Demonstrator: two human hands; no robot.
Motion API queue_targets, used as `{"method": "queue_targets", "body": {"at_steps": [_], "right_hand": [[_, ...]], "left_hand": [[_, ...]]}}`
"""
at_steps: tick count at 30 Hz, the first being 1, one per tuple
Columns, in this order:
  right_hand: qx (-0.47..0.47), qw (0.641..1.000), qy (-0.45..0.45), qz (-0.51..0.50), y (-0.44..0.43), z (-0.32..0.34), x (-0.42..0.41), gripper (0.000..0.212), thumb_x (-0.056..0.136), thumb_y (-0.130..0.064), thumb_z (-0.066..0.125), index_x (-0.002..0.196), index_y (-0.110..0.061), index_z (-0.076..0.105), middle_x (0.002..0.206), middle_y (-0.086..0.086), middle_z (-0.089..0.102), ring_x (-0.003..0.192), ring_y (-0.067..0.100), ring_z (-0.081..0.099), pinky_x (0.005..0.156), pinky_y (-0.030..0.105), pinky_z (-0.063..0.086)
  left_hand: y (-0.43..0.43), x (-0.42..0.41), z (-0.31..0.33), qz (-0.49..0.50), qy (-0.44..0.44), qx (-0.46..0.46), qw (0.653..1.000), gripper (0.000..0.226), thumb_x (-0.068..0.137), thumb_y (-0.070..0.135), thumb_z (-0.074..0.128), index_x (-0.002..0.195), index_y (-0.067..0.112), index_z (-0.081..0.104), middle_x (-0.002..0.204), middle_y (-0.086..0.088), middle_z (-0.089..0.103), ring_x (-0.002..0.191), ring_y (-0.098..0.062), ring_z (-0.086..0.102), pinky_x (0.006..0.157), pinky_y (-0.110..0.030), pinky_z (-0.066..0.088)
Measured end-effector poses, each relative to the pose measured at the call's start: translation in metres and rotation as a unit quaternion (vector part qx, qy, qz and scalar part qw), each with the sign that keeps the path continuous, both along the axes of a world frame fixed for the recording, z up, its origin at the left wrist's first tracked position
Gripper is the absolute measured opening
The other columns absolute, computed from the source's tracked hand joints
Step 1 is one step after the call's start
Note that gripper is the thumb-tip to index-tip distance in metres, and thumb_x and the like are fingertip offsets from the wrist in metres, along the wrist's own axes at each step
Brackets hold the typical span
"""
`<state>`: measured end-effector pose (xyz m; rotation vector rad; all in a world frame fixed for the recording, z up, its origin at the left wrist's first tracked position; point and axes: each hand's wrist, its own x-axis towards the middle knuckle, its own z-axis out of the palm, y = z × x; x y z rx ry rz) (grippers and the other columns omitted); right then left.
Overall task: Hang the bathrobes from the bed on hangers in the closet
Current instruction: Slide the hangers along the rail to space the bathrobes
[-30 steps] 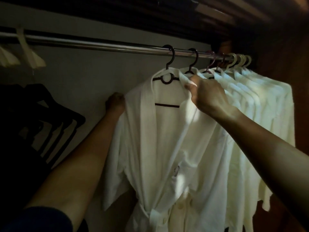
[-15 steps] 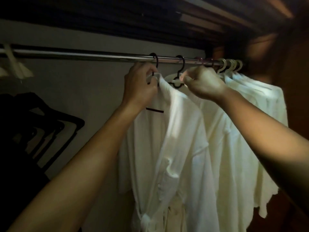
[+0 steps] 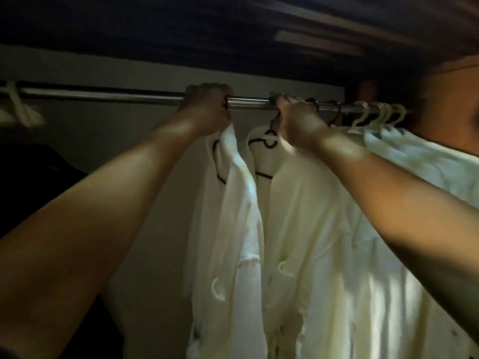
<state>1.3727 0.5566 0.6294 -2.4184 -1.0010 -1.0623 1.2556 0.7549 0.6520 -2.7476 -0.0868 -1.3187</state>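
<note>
Grips dark hanger (image 3: 217, 164) at rod (image 3: 103, 95) with fingers of left hand (image 3: 207, 110), bathrobe (image 3: 233, 208) just below. Clasps next hanger (image 3: 263, 174) with fingers of right hand (image 3: 298, 123).

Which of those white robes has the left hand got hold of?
The leftmost bathrobe: the left hand grips it at the top, by the rail, while the right hand holds the next robe's dark hanger.

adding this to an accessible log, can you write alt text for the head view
Two bare hands reach up to a metal closet rail: the left hand grips the top of the dark hanger carrying the leftmost white bathrobe, the right hand grips the next hanger. More bathrobes hang rightward on pale hangers.
</note>
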Motion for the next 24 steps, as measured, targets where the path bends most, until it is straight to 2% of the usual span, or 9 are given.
{"method": "queue_targets", "body": {"at_steps": [4, 8, 11, 15, 18, 21, 24], "right_hand": [[0.029, 0.999, -0.033, 0.012, -0.005, 0.0, 0.013, 0.062, 0.093, -0.017, 0.063, 0.151, -0.016, 0.041, 0.145, 0.012, 0.052, 0.135, 0.031, 0.045, 0.114, 0.047, 0.038], [0.03, 0.999, -0.018, 0.014, -0.006, 0.004, 0.007, 0.06, 0.09, -0.016, 0.068, 0.146, -0.015, 0.046, 0.137, 0.016, 0.057, 0.128, 0.035, 0.05, 0.109, 0.047, 0.042], [0.009, 1.0, -0.017, -0.009, -0.006, 0.008, -0.001, 0.059, 0.087, -0.017, 0.072, 0.141, -0.013, 0.049, 0.13, 0.021, 0.06, 0.121, 0.039, 0.055, 0.103, 0.051, 0.047], [0.004, 0.999, -0.022, -0.026, -0.004, 0.01, -0.011, 0.058, 0.086, -0.015, 0.072, 0.139, -0.014, 0.05, 0.127, 0.02, 0.061, 0.116, 0.04, 0.059, 0.1, 0.05, 0.05], [-0.003, 0.999, -0.027, -0.031, 0.008, 0.009, -0.018, 0.062, 0.089, -0.012, 0.069, 0.147, -0.016, 0.046, 0.14, 0.02, 0.054, 0.125, 0.039, 0.055, 0.105, 0.048, 0.047], [-0.002, 1.0, -0.014, -0.015, 0.031, 0.01, -0.036, 0.067, 0.092, -0.01, 0.065, 0.153, -0.019, 0.039, 0.159, 0.02, 0.035, 0.142, 0.039, 0.04, 0.117, 0.048, 0.036], [-0.021, 0.998, -0.047, 0.024, 0.058, 0.013, -0.061, 0.061, 0.093, -0.012, 0.063, 0.151, -0.013, 0.044, 0.156, 0.025, 0.038, 0.145, 0.037, 0.039, 0.117, 0.043, 0.035]], "left_hand": [[0.008, -0.016, 0.012, 0.022, 0.04, -0.003, 0.999, 0.047, 0.086, 0.038, 0.074, 0.131, 0.03, 0.061, 0.13, -0.001, 0.064, 0.128, -0.029, 0.05, 0.104, -0.044, 0.034], [0.028, -0.043, 0.015, 0.05, 0.056, -0.018, 0.997, 0.059, 0.082, 0.038, 0.08, 0.137, 0.035, 0.058, 0.141, 0.005, 0.06, 0.135, -0.029, 0.047, 0.11, -0.046, 0.034], [0.047, -0.062, 0.018, 0.068, 0.066, -0.012, 0.995, 0.065, 0.081, 0.039, 0.082, 0.14, 0.036, 0.056, 0.143, 0.005, 0.059, 0.136, -0.03, 0.046, 0.111, -0.047, 0.036], [0.081, -0.09, 0.019, 0.072, 0.063, -0.024, 0.995, 0.069, 0.078, 0.04, 0.085, 0.141, 0.034, 0.056, 0.142, 0.004, 0.061, 0.133, -0.03, 0.051, 0.11, -0.051, 0.041], [0.108, -0.109, 0.017, 0.062, 0.053, -0.045, 0.996, 0.068, 0.075, 0.04, 0.087, 0.138, 0.034, 0.06, 0.139, 0.001, 0.064, 0.129, -0.028, 0.057, 0.107, -0.048, 0.046], [0.125, -0.119, 0.014, 0.04, 0.04, -0.059, 0.997, 0.067, 0.075, 0.039, 0.088, 0.136, 0.031, 0.063, 0.137, 0.002, 0.066, 0.125, -0.022, 0.062, 0.106, -0.042, 0.048], [0.13, -0.121, 0.01, 0.006, 0.031, -0.064, 0.997, 0.069, 0.074, 0.039, 0.087, 0.138, 0.026, 0.063, 0.138, -0.001, 0.066, 0.126, -0.021, 0.061, 0.108, -0.038, 0.047]]}}
